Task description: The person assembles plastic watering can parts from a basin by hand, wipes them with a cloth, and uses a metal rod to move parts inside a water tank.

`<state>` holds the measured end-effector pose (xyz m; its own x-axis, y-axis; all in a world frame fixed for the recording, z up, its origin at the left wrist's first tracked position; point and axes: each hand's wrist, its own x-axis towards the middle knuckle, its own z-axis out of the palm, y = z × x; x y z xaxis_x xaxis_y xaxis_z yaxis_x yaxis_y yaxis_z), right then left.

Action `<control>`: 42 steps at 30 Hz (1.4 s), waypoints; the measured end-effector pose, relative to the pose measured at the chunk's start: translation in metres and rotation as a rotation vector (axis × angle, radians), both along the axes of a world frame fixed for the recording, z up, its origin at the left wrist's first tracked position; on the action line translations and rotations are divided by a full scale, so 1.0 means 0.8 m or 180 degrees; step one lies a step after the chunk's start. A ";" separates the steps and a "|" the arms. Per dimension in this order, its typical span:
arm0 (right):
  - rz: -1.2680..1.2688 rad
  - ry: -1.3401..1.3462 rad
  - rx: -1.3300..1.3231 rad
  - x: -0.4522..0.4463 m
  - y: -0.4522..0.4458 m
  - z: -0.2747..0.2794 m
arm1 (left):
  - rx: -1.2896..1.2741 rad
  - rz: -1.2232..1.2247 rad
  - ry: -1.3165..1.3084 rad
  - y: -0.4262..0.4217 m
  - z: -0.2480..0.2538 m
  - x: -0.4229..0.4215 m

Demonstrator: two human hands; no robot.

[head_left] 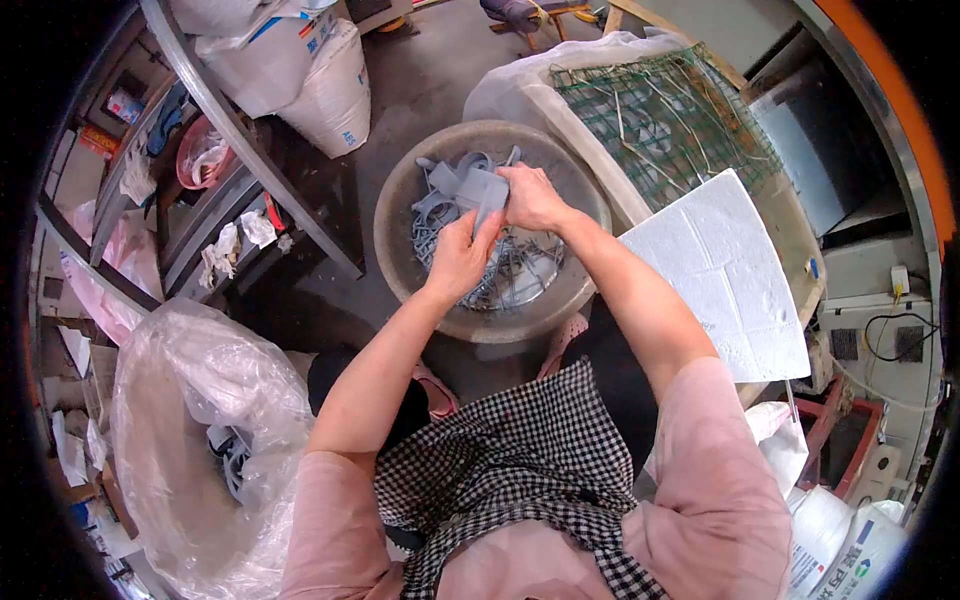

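Over a wide round basin (pixel 395 230), both hands grip one grey-blue molded plastic part (pixel 484 190). My left hand (pixel 460 255) is closed on its near side, the fingers partly hidden by the part. From the right, my right hand (pixel 535 198) is closed on its far edge. Below them in the basin lie several more grey-blue plastic parts (pixel 436 212) with rings. Thin plastic scraps (pixel 500 275) lie in a tangle at the near side of the basin.
A plastic-lined container (pixel 190 400) with grey parts stands at the left. White sacks (pixel 325 90) rest beyond a metal frame (pixel 240 130). To the right are a white foam board (pixel 715 270) and a crate with green mesh (pixel 650 110).
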<state>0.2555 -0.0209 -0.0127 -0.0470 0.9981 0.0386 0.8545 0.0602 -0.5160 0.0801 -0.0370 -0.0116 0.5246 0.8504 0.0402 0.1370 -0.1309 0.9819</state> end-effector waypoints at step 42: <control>0.0928 -0.0367 -0.1566 -0.027 0.058 -0.126 | 0.0707 1.0410 0.3673 -1.179 0.308 -0.655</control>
<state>0.2337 0.0257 -0.1135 -0.2990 0.8426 -0.4479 0.8908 0.0782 -0.4475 -0.4441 -0.9800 0.2349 -0.1941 -0.7359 0.6487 -0.1660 0.6764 0.7176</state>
